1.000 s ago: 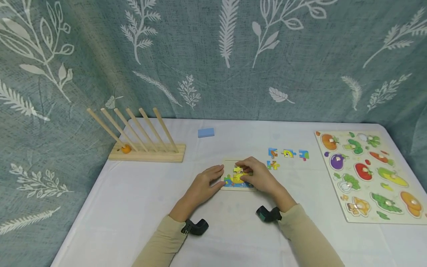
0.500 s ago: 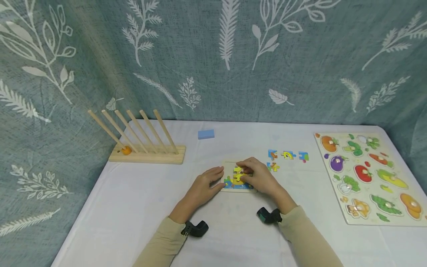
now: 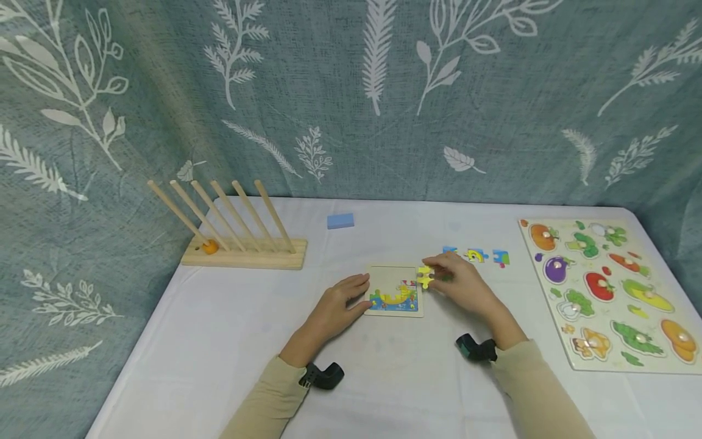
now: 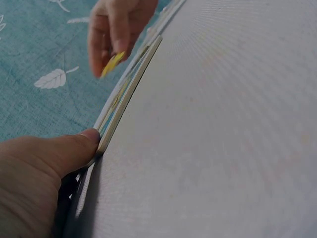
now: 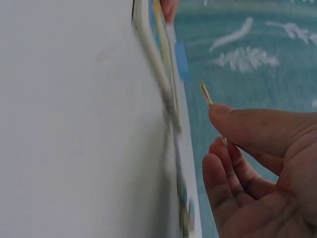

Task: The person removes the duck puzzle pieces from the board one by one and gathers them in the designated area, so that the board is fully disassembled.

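Pinching the piece (image 3: 425,277), my right hand (image 3: 462,282) has drawn it to the right edge of the board (image 3: 388,277), apparently unfitted; left hand (image 3: 337,302): fingers relaxed.

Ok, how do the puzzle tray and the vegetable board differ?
The puzzle tray is much smaller than the vegetable board. The puzzle tray's upper left is bare, while vegetable shapes spread across the vegetable board. The left hand touches the puzzle tray; the vegetable board lies untouched. Both lie on white cloth.
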{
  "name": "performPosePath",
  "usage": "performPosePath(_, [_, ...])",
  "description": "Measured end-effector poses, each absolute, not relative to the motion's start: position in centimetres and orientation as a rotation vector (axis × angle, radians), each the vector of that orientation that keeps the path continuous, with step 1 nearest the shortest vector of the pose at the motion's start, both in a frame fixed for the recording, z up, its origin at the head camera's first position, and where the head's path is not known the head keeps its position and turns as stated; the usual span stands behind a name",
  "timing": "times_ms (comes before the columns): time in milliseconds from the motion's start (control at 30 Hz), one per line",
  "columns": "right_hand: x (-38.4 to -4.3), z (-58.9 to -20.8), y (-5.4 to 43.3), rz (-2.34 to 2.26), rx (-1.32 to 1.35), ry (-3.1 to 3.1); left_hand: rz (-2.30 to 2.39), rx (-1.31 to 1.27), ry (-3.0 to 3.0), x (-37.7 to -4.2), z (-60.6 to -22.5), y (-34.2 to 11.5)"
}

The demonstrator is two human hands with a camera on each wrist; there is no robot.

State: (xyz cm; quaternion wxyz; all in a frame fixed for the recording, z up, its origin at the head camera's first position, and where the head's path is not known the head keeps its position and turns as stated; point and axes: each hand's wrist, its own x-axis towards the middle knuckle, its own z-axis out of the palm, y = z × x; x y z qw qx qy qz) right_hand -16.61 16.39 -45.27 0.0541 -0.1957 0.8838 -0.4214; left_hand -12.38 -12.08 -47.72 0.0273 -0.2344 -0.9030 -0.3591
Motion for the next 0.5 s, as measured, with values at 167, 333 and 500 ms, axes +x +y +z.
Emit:
performPosePath(167, [-16.6,-45.5,19.7,-1.294,-0.575,2.711,-1.105,-0.722,-2.795,-12.4,-47.8,-12.1])
performPosePath(333, [-16.2,-45.9,22.6,-1.320,-0.533,2.714,-1.110,-0.724,-2.789,-12.4,-47.8,-12.1])
performPosePath(500, [-16.0,-46.6,24.4,-1.372,-0.476,2.714,-1.101,-0.737,-2.784,-12.4,-47.8,-12.1])
